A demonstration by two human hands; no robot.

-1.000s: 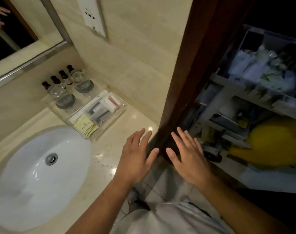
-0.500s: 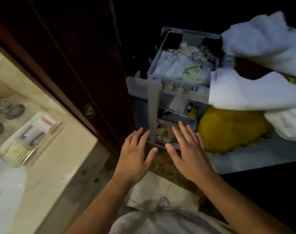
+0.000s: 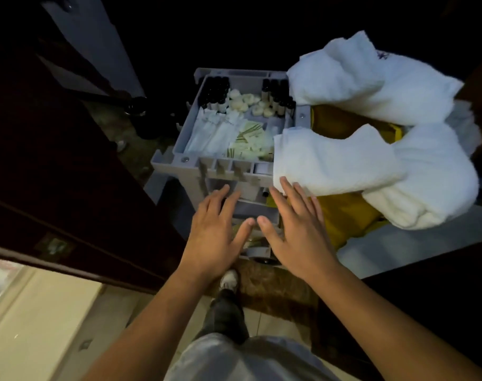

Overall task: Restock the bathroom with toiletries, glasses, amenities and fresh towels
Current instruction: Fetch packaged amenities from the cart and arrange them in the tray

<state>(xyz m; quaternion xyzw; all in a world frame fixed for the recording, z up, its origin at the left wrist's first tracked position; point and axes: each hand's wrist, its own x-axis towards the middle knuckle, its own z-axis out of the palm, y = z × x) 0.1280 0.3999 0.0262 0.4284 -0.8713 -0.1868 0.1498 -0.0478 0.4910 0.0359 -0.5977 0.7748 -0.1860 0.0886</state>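
A grey housekeeping cart [image 3: 179, 165] stands in the dark doorway ahead. Its top tray holds dark small bottles [image 3: 216, 90], white round soaps [image 3: 246, 101], white sachets [image 3: 212, 130] and pale green packets [image 3: 248, 145]. White folded towels [image 3: 336, 160] are piled over the cart's right side, above a yellow bag [image 3: 344, 215]. My left hand [image 3: 215, 235] and my right hand [image 3: 297, 232] hover side by side in front of the cart's lower shelves, fingers spread, holding nothing. The right fingertips are just below the nearest towel's edge.
A dark wooden door [image 3: 55, 174] runs along the left. The beige vanity counter edge [image 3: 41, 312] shows at the bottom left. My leg and shoe [image 3: 228, 280] stand on the tiled floor. A dark bin [image 3: 136, 111] sits left of the cart.
The view has swung from the sink and counter tray to the cart outside the door. Both hands stayed open and moved closer to the cart, whose tray and towels now show fully.
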